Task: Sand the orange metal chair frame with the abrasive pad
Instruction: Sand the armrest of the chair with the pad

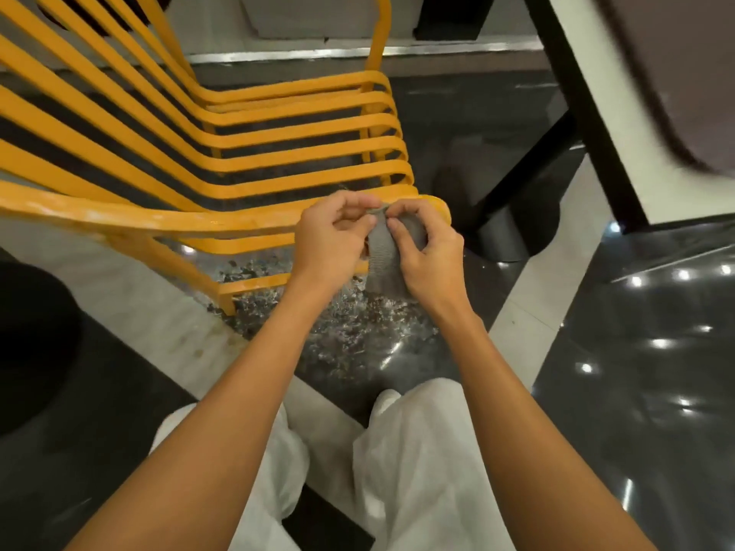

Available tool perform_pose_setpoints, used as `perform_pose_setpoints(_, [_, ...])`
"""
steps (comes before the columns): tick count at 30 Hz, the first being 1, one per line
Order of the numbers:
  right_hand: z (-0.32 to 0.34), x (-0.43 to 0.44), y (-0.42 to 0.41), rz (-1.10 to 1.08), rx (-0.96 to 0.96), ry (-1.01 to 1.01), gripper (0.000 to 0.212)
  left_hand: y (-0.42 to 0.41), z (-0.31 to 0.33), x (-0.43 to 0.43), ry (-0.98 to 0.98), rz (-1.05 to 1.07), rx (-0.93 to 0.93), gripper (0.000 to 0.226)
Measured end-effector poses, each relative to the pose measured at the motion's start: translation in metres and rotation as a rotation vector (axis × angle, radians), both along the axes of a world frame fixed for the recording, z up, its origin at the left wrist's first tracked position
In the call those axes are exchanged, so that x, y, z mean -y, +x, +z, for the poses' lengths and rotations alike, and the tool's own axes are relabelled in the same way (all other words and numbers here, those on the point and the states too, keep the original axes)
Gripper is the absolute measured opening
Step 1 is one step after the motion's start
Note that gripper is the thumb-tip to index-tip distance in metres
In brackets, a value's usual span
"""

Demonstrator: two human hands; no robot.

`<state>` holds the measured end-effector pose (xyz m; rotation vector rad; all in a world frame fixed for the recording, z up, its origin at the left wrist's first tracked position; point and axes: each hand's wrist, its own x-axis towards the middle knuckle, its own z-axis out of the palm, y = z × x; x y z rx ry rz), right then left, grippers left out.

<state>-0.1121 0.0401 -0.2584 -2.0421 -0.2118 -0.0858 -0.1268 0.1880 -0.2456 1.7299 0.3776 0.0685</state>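
Observation:
The orange metal chair (246, 153) with slatted seat and back fills the upper left of the head view. Its near armrest (167, 219) runs across to a rounded tip just behind my hands. A grey abrasive pad (382, 248) hangs between my hands in front of that armrest end. My left hand (332, 238) pinches the pad's top edge with thumb and fingers. My right hand (427, 248) grips the pad from the right, fingers curled round it. The pad's lower part drapes down, partly hidden by my right palm.
A black table leg and round base (513, 228) stand right of the chair, under a white tabletop (620, 125). A dark round shape (32, 344) sits at the left. The glossy dark floor (636, 351) has a white stripe; my white trousers (417, 463) are below.

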Motion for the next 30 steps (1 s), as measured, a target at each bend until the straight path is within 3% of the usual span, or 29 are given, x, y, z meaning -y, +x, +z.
perform_pose_setpoints(5, [-0.016, 0.002, -0.037, 0.008, 0.074, 0.010, 0.018, -0.029, -0.017, 0.001, -0.010, 0.047, 0.063, 0.016])
perform_pose_setpoints(12, [0.014, 0.013, -0.101, 0.049, 0.206, -0.030, 0.034, -0.093, 0.015, 0.015, -0.022, 0.089, 0.188, 0.015])
perform_pose_setpoints(21, [0.022, 0.033, -0.147, -0.014, 0.310, -0.119, 0.025, -0.141, 0.042, 0.040, 0.037, 0.050, 0.173, 0.005])
perform_pose_setpoints(30, [0.013, 0.044, -0.104, -0.114, 0.346, -0.112, 0.011, -0.099, 0.032, 0.053, 0.108, 0.038, 0.141, 0.008])
